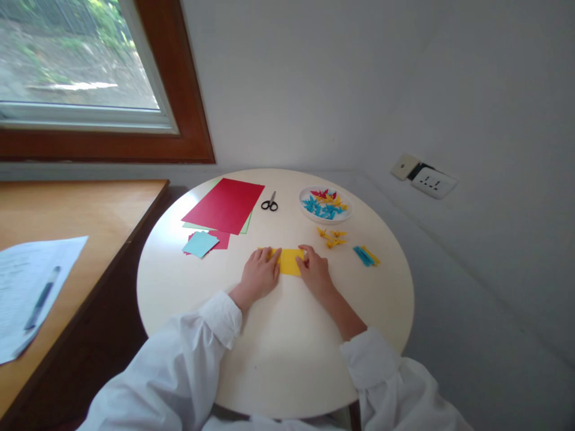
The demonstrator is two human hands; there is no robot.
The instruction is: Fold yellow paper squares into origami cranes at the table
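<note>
A yellow sheet of paper (pixel 290 261) lies flat near the middle of the round white table (pixel 274 353). My left hand (pixel 260 274) rests on its left end, fingers stretched flat over the paper. My right hand (pixel 313 269) presses on the right end, fingers bent down onto the sheet. Neither hand lifts the paper. Both arms are in white sleeves.
Behind the hands lie a large red sheet (pixel 224 205), a light blue square (pixel 200 243), black scissors (pixel 270 202), a white plate (pixel 326 204) of folded paper cranes, small yellow cranes (pixel 331 237) and blue and yellow strips (pixel 366 255). A wooden desk (pixel 67 215) with papers and a pen stands left.
</note>
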